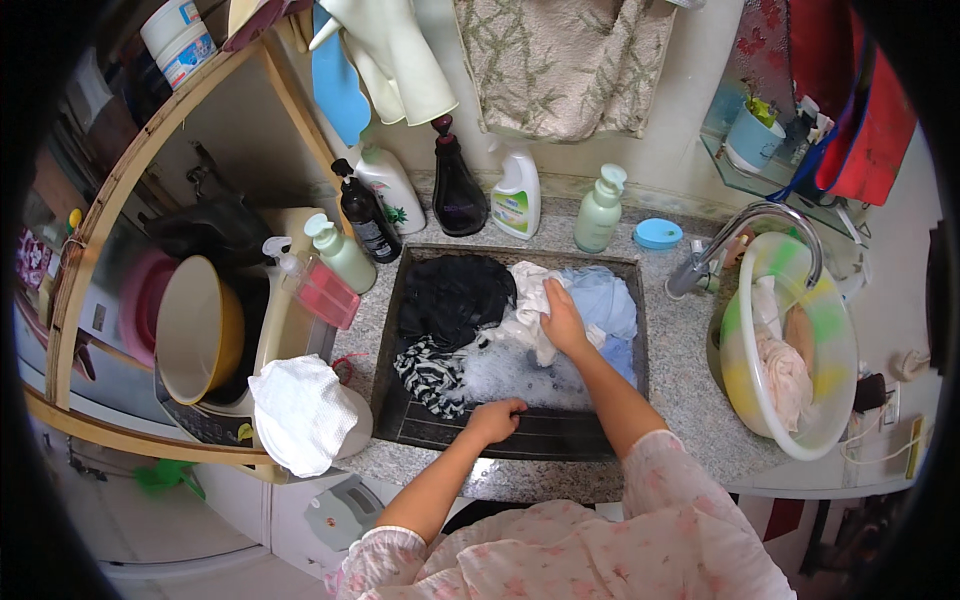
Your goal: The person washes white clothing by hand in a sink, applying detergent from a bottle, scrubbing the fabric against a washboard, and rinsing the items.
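Observation:
My right hand (564,321) has its palm and fingers around part of a wet white cloth (534,289) in the dark sink (391,409). My left hand (495,421) is curled over the ridged washboard slope (551,433) at the sink's near side; whether anything lies under its fingers is hidden. Foamy water (517,375) spreads between the hands. Black clothing (456,300) fills the sink's far left corner, above a black-and-white patterned cloth (431,375). Light blue clothing (604,304) lies to the right of my right hand.
Several pump bottles line the counter, among them a pale green one (598,214). A chrome faucet (682,277) arches over a colourful plastic basin (746,300) holding pale clothing (784,375). Left stand a pink liquid bottle (330,296), a white textured cloth (304,412) and a yellow-rimmed bowl (187,330).

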{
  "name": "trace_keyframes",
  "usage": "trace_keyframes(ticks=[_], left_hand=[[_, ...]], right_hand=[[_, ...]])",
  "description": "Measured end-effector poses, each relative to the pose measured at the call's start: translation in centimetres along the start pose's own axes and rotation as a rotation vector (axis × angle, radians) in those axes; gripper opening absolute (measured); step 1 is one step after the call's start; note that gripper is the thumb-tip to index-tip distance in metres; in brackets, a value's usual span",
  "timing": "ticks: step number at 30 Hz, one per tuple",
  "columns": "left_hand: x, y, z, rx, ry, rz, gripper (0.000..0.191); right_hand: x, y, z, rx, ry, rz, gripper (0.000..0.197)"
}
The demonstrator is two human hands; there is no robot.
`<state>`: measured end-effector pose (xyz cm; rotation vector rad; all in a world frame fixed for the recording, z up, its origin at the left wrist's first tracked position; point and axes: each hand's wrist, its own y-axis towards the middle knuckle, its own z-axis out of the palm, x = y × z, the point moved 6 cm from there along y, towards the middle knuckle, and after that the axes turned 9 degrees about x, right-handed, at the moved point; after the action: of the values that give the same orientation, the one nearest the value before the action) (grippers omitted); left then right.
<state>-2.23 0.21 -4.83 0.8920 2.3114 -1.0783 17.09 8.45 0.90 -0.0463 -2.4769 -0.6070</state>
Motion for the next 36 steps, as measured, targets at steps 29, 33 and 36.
trace_keyframes(ticks=[29,33,36], left_hand=[[-1.9,2.5,-9.0,-0.303,-0.468,0.249,0.016],[-4.5,-0.9,-15.1,-0.295,-0.828,0.425,0.014],[-7.5,-2.9,-18.1,-0.292,-0.957,0.425,0.015]], right_hand=[[3.2,-9.6,-12.7,0.392,0.998,0.498,0.024],[3.5,-7.6,-16.0,0.290,0.776,0.450,0.025],[4.8,-6.1,-17.5,0.314,0.534,0.353,0.029]])
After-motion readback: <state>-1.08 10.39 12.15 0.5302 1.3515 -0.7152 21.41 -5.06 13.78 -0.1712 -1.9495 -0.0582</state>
